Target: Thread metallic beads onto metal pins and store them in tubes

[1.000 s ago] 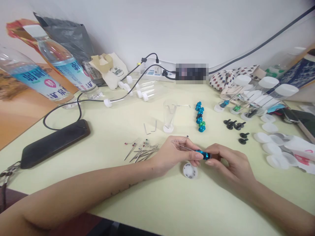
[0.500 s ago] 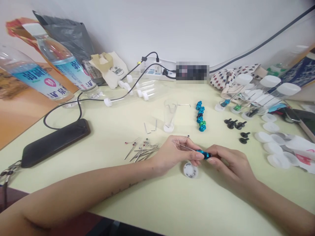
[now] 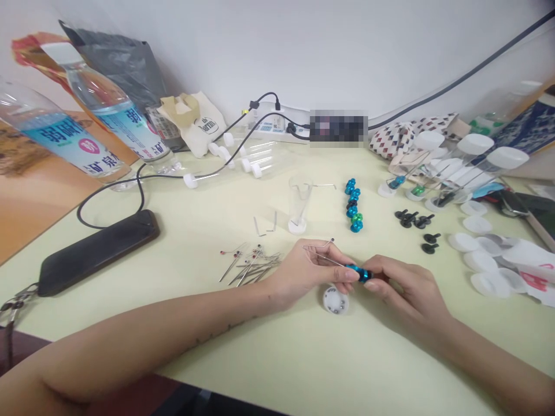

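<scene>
A small blue metal fitting (image 3: 365,275) with a dark end is held between my two hands above the table. My left hand (image 3: 310,270) pinches its left part between thumb and fingers. A thin bent wire (image 3: 326,256) with a small dark ball at its tip runs from the fitting across that hand. On the other side, my right hand (image 3: 410,289) closes thumb and fingertips on the fitting's dark right end. Just below sits a round white cap (image 3: 334,300) with several tiny metal balls. Near my left wrist lies a pile of thin metal rods (image 3: 251,268), some with coloured beads.
A clear cup-like tube (image 3: 300,202) stands behind my hands, beside small L-shaped keys (image 3: 274,222). Blue, green and black fittings (image 3: 352,211) form a row. Black screw-like parts (image 3: 408,219) and white caps (image 3: 481,261) lie right. A power bank (image 3: 99,248) and bottles (image 3: 125,130) are left.
</scene>
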`<action>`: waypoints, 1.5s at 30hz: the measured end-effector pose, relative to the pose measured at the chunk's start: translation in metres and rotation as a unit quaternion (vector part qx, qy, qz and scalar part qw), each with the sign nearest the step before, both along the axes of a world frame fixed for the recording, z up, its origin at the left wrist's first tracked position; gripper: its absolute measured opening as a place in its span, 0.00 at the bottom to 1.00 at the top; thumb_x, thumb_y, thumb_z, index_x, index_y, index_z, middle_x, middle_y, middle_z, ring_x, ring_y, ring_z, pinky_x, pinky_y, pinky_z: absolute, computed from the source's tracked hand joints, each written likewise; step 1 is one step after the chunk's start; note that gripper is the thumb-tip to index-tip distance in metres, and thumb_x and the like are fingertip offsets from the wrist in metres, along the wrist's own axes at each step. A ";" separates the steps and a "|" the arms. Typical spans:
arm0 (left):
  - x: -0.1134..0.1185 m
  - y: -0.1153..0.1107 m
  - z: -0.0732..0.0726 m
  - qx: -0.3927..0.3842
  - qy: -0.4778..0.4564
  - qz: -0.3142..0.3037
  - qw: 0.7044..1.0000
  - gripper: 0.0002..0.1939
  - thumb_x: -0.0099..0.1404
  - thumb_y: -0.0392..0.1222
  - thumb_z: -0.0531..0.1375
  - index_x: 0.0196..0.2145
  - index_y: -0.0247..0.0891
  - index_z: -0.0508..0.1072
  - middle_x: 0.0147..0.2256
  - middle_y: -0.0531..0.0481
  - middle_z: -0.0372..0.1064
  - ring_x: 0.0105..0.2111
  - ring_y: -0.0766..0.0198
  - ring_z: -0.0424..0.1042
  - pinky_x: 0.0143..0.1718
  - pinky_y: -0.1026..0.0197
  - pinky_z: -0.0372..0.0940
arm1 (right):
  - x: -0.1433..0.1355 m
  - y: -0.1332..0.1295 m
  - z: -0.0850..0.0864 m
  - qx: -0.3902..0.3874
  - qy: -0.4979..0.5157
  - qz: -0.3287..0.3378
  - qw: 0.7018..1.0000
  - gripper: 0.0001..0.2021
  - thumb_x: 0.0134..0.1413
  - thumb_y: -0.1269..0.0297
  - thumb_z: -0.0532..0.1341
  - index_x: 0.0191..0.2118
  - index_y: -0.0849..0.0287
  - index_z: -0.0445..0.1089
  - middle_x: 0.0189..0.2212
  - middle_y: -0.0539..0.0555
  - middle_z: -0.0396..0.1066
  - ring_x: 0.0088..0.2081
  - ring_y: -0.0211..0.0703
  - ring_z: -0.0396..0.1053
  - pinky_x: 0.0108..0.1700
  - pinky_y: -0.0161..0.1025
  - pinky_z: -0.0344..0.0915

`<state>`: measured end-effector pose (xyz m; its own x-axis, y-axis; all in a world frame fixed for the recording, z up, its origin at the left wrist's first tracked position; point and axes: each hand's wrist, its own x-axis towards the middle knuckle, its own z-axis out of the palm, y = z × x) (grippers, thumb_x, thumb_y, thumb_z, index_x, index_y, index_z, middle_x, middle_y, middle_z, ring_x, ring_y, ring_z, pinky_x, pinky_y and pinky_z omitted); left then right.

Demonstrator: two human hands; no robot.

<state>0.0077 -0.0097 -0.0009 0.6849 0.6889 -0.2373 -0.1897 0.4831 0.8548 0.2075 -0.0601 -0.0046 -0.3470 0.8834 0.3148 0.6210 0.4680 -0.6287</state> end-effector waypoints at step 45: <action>-0.001 0.001 -0.003 0.012 -0.008 0.009 1.000 0.11 0.52 0.37 0.69 0.31 0.30 0.75 0.26 0.48 0.74 0.23 0.70 0.71 0.29 0.66 0.67 | -0.002 -0.003 -0.004 0.008 0.020 -0.021 1.000 0.04 0.59 0.65 0.60 0.40 0.57 0.67 0.24 0.47 0.67 0.20 0.32 0.58 0.21 0.31 0.56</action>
